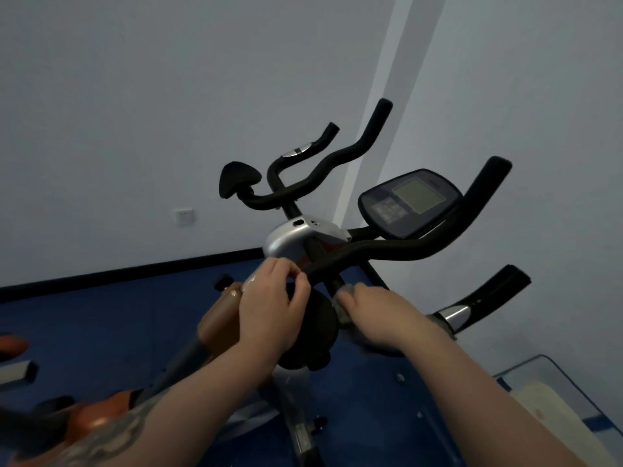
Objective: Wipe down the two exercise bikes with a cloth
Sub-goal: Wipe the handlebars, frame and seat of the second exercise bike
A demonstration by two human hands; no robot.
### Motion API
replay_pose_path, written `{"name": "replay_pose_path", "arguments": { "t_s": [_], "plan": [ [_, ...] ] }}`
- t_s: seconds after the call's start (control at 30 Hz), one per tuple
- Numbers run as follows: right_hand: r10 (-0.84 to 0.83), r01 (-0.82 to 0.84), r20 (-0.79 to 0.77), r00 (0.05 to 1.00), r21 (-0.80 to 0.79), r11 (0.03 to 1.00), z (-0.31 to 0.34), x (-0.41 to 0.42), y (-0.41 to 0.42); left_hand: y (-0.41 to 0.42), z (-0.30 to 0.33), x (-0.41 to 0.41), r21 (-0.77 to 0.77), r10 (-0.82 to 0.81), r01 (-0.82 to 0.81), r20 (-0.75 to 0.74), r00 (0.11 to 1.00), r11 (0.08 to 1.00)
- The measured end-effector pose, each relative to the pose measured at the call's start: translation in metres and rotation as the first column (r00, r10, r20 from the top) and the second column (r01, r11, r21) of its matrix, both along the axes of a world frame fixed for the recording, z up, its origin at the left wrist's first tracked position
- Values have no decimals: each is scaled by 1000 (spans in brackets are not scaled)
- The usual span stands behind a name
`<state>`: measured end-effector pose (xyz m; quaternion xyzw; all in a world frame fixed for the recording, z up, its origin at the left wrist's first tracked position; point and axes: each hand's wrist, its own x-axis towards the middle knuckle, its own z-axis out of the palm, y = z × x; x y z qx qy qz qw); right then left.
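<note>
At the far left an orange bike (101, 423) runs low across my view, its frame under my forearm. My left hand (269, 308) is raised at the middle of the near bike; its fingers are curled in around something at the foot of the handlebar (387, 251), just under the silver housing (286, 242), though I cannot tell what they pinch. To the right, my right hand (377, 315) lies palm down with the grey cloth (345, 298) pressed under it, fingers bent over the cloth against the black post below the bar. The console (411, 202) sits above and farther right, untouched.

I judge I am wiping the stem of this bike, with the left hand steadying it. Next I should drag the cloth along the post and up onto the handlebar, keeping firm pressure, then take it to the console and the right grip (488, 187). The orange bike, as far as I can tell, remains to be done.
</note>
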<state>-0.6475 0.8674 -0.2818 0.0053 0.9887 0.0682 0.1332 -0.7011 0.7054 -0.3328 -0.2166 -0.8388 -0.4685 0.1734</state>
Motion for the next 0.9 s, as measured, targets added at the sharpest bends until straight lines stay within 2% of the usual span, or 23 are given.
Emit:
{"name": "replay_pose_path", "arguments": {
  "t_s": [0.07,0.13,0.27,0.33,0.47,0.57,0.63,0.7,0.77,0.83,0.9],
  "plan": [
    [-60,59,-1,998,-124,991,4,-11,-5,1,0,1,1,-3,3,16,1000,1000],
    [-34,29,-28,999,-163,986,5,-9,-4,0,0,1,-11,-7,7,27,1000,1000],
    [136,-139,49,990,77,987,3,17,5,-1,1,2,-12,-10,10,30,1000,1000],
    [166,-173,60,984,127,977,1,23,10,-1,0,2,5,-6,6,48,999,1000],
    [82,-83,-81,993,-4,997,4,13,5,1,0,2,37,-11,8,71,997,999],
    [-158,125,-146,977,-212,969,5,9,4,0,1,4,41,-25,22,98,995,999],
    [-274,207,-209,939,-295,933,10,10,7,0,3,4,23,-34,31,128,991,999],
    [-369,237,-367,854,-357,904,27,11,15,0,4,3,-3,-29,30,145,989,1000],
    [-440,195,-549,710,-448,873,52,7,24,0,4,2,-9,-30,32,156,987,999],
    [-477,121,-640,602,-517,847,75,-5,25,-2,4,1,-25,-46,50,145,988,998],
    [-436,57,-682,587,-502,863,87,-27,18,-6,5,-1,-49,-70,76,116,991,996]
  ]
}}
